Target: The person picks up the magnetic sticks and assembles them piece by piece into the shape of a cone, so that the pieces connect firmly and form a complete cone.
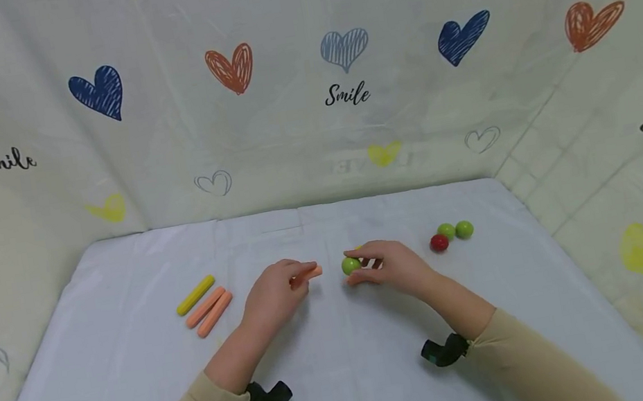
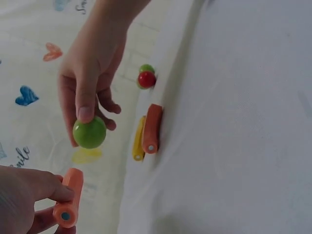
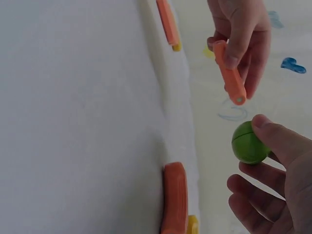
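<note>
Beside hands: three sticks [image 1: 204, 305] left | three balls [image 1: 452, 234] right

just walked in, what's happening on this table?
A person works with both hands over a white-covered table. The left hand holds an orange stick, and the right hand pinches a green ball; the stick's end points toward the ball with a small gap between them. To the left lie a yellow stick and two more orange sticks. To the right sit a red ball and two green balls.
</note>
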The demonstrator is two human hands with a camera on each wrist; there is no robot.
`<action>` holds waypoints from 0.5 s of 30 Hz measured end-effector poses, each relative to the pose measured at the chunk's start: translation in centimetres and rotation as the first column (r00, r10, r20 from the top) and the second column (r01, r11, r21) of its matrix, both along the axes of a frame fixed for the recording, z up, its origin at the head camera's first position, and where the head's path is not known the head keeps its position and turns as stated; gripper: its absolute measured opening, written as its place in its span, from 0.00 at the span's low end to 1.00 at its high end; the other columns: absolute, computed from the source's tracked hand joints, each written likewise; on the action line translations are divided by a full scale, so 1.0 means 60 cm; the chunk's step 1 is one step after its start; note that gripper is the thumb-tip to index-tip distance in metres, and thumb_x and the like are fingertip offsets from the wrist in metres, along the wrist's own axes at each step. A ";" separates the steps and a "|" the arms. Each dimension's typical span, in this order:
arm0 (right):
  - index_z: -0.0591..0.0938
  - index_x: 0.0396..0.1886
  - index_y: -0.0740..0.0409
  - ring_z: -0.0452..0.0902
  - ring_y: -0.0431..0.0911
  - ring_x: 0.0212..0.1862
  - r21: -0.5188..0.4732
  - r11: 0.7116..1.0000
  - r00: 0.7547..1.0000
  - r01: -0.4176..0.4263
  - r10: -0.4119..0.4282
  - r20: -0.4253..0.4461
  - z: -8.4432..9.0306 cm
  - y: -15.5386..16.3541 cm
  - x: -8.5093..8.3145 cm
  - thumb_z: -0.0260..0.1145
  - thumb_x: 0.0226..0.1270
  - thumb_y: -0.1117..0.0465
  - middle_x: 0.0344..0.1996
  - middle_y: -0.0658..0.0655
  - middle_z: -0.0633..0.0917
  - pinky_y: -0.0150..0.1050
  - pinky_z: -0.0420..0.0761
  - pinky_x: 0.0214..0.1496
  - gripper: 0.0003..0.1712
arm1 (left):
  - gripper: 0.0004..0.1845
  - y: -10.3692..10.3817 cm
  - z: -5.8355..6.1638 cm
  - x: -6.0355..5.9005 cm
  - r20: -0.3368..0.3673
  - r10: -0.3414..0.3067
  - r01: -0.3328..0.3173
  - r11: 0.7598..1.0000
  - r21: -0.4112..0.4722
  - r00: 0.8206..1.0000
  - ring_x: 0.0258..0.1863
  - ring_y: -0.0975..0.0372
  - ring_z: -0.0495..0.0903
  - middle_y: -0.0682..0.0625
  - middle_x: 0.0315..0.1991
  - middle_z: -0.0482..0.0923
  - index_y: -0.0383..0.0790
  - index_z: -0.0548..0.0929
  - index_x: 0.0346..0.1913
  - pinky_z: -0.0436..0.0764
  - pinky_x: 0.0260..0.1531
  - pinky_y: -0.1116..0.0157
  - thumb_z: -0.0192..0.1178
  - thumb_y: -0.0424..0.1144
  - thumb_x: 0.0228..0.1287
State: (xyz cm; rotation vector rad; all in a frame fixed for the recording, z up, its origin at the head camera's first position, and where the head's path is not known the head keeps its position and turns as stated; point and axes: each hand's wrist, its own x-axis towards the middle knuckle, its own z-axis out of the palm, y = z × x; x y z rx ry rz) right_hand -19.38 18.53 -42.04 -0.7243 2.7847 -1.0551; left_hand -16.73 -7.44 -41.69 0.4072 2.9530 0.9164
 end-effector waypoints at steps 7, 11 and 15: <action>0.84 0.59 0.49 0.81 0.42 0.43 -0.017 0.998 0.998 -0.054 0.053 -0.036 0.001 -0.029 0.002 0.75 0.60 0.55 0.47 0.46 0.86 0.36 0.81 0.44 0.25 | 0.20 0.007 0.002 0.007 0.001 -0.006 0.006 1.000 0.020 1.000 0.40 0.63 0.77 0.57 0.50 0.82 0.57 0.85 0.58 0.78 0.40 0.62 0.64 0.37 0.66; 0.84 0.59 0.49 0.81 0.44 0.44 -0.004 0.999 0.997 -0.054 0.054 -0.049 0.003 -0.037 0.004 0.75 0.60 0.55 0.47 0.46 0.85 0.35 0.81 0.44 0.25 | 0.20 0.011 0.002 0.007 0.018 0.002 -0.003 0.999 0.032 1.000 0.39 0.63 0.76 0.57 0.51 0.82 0.56 0.85 0.59 0.78 0.38 0.63 0.64 0.37 0.65; 0.84 0.59 0.51 0.81 0.44 0.44 -0.005 0.998 0.997 -0.056 0.056 -0.053 0.002 -0.041 0.004 0.75 0.61 0.55 0.47 0.46 0.86 0.38 0.82 0.45 0.26 | 0.20 0.015 -0.001 0.007 0.025 -0.001 0.000 0.999 0.042 1.000 0.37 0.63 0.76 0.56 0.51 0.82 0.55 0.84 0.59 0.77 0.36 0.63 0.64 0.37 0.65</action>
